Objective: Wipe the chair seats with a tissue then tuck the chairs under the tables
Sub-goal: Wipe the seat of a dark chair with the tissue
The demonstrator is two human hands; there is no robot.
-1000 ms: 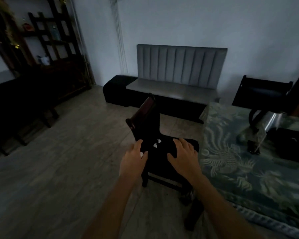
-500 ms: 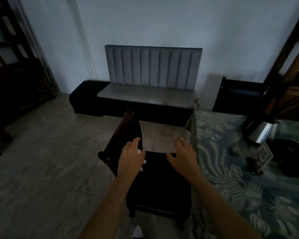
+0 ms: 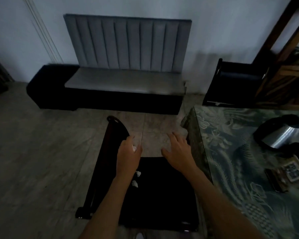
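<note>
A dark wooden chair (image 3: 159, 195) stands directly below me, its seat black and its backrest (image 3: 109, 152) on the left. My left hand (image 3: 129, 156) hovers over the seat's far left corner and holds a crumpled white tissue (image 3: 134, 148) in its fingers. Small white tissue bits (image 3: 136, 178) show beneath that wrist. My right hand (image 3: 178, 150) is spread with straight fingers above the seat's far right corner, beside the table (image 3: 231, 152) with a green patterned cloth. Whether either hand touches the chair is unclear.
A grey padded bench (image 3: 124, 80) stands against the far wall. Another dark chair (image 3: 231, 83) sits at the table's far end. A steel kettle (image 3: 278, 133) and small dark items (image 3: 283, 173) rest on the table. Tiled floor (image 3: 41, 152) spreads left.
The view has swung down and closer, so the chair now lies right beneath me. Both hands have stayed over the seat's far edge, with the tissue still in the left one.
</note>
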